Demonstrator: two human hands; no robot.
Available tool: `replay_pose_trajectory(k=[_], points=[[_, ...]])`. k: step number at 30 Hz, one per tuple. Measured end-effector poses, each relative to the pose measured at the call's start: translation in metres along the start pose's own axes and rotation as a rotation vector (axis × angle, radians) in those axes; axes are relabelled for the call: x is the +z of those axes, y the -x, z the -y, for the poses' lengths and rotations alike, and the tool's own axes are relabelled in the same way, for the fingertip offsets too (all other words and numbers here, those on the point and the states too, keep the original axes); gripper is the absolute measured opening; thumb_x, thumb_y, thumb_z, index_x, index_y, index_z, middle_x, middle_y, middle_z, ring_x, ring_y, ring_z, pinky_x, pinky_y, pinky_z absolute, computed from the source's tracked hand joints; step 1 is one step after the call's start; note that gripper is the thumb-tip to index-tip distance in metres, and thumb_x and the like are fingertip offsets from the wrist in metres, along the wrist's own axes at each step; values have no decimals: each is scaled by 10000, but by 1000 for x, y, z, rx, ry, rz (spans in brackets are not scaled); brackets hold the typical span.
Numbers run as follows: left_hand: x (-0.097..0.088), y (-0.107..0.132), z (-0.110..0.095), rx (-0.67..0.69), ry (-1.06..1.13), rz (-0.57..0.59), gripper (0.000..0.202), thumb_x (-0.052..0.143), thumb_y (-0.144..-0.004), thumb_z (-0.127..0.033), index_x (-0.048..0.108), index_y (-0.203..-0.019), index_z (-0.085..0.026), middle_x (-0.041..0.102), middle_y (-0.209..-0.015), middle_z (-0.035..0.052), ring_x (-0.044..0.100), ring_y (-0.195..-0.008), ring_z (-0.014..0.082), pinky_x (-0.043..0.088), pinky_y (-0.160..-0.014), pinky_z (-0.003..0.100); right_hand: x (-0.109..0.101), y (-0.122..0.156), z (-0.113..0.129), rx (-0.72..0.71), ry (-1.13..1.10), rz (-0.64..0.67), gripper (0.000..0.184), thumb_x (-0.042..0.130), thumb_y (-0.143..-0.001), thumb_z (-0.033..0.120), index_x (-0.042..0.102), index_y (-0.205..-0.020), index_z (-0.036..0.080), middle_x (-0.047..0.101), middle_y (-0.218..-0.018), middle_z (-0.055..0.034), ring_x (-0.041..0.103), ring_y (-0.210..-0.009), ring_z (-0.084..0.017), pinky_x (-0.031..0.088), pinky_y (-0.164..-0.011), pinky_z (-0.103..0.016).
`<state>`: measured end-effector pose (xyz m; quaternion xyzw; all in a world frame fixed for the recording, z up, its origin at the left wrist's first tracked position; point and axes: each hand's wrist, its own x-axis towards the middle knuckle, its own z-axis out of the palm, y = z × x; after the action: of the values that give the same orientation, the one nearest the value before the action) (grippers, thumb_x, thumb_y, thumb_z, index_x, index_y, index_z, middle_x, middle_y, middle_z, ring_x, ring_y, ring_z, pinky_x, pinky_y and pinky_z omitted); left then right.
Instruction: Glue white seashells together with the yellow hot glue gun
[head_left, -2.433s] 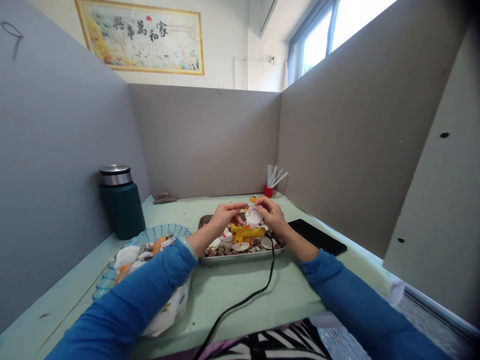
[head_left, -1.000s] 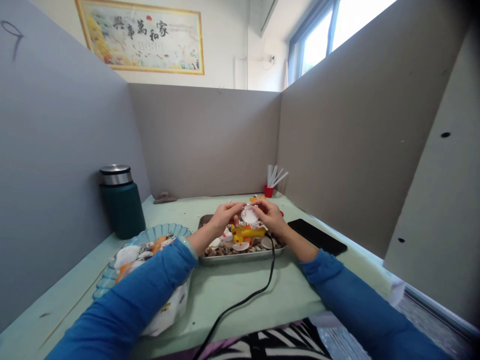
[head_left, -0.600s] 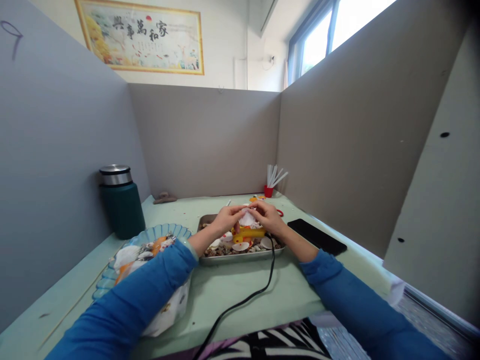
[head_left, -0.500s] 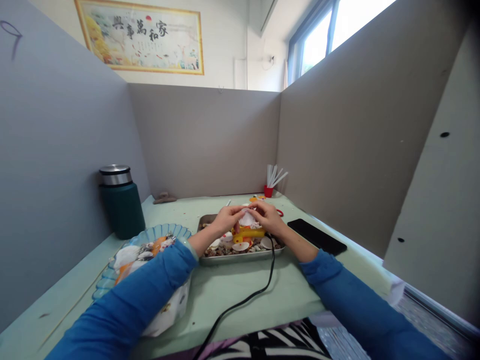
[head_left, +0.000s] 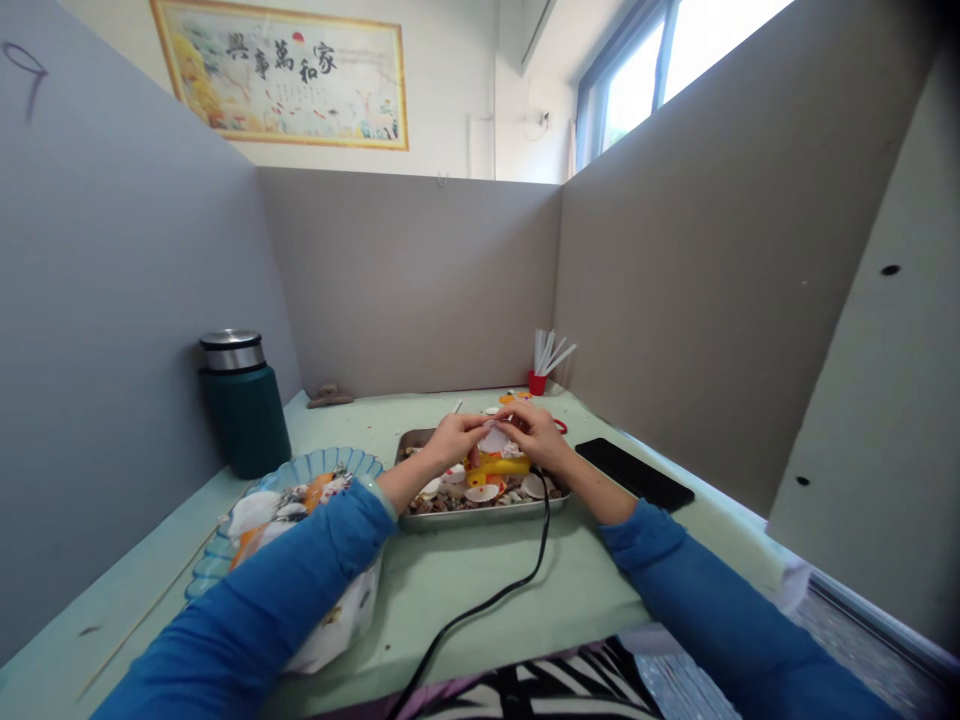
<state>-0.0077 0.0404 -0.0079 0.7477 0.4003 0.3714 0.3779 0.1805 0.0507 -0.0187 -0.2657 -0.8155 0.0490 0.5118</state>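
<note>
My left hand (head_left: pixel 459 438) and my right hand (head_left: pixel 534 432) meet above a metal tray (head_left: pixel 450 519), fingertips pinched together. Between them is a whitish seashell (head_left: pixel 493 440), partly covered by the fingers. Beneath the hands, a yellow glue gun (head_left: pixel 501 467) lies across the tray's contents, its black cord (head_left: pixel 491 598) running toward my lap. Small shells and pebbles fill the tray, with a pale flat shell (head_left: pixel 481 493) near its front edge.
A blue scalloped dish (head_left: pixel 206 570) of shells sits left, by a dark green thermos (head_left: pixel 244 420). On the right lies a black phone (head_left: pixel 634 473). White glue sticks (head_left: pixel 549 352) stand in a red cup (head_left: pixel 537 383) at the back. Grey partitions (head_left: pixel 412 280) surround the table.
My fingers have shifted very slightly around the shell. Everything else stays in place.
</note>
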Motion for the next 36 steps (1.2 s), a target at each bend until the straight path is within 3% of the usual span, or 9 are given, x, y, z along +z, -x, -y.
replay_pose_trajectory(k=[12, 17, 21, 28, 36], points=[[2, 0, 2, 29, -82, 15, 393, 530, -845, -370, 647, -1144, -144, 524, -395, -46, 537, -380, 127, 406, -436, 203, -1, 0, 5, 19, 11, 62, 146, 573, -871, 288, 626, -833, 157, 579, -784, -42, 502, -681, -139, 387, -603, -253], [6, 1, -2, 31, -21, -48, 306, 590, -800, -318, 576, -1053, -147, 594, -553, -36, 523, -371, 105, 392, -395, 198, -1, 0, 5, 43, -1, 87, 148, 573, -871, 290, 632, -847, 157, 572, -766, -32, 494, -662, -134, 382, -603, -254], [5, 2, -2, 108, -114, -122, 185, 601, -778, -292, 577, -901, -154, 627, -652, -13, 546, -431, 91, 432, -453, 199, -1, 1, 5, 26, 16, 85, 150, 573, -871, 293, 633, -836, 160, 566, -754, -30, 490, -654, -135, 381, -608, -259], [4, 4, -8, 227, -388, -224, 67, 575, -772, -200, 605, -816, -159, 644, -741, 4, 577, -564, 96, 450, -553, 198, -1, 0, 6, 7, 27, 81, 138, 573, -869, 296, 614, -841, 167, 561, -782, -37, 494, -649, -136, 393, -605, -262], [4, 2, -7, 234, -436, -232, 48, 589, -752, -170, 619, -787, -156, 653, -735, 7, 586, -631, 109, 471, -627, 214, 0, 1, 10, 53, -8, 143, 142, 574, -857, 300, 594, -822, 164, 570, -757, -23, 501, -617, -125, 399, -589, -252]])
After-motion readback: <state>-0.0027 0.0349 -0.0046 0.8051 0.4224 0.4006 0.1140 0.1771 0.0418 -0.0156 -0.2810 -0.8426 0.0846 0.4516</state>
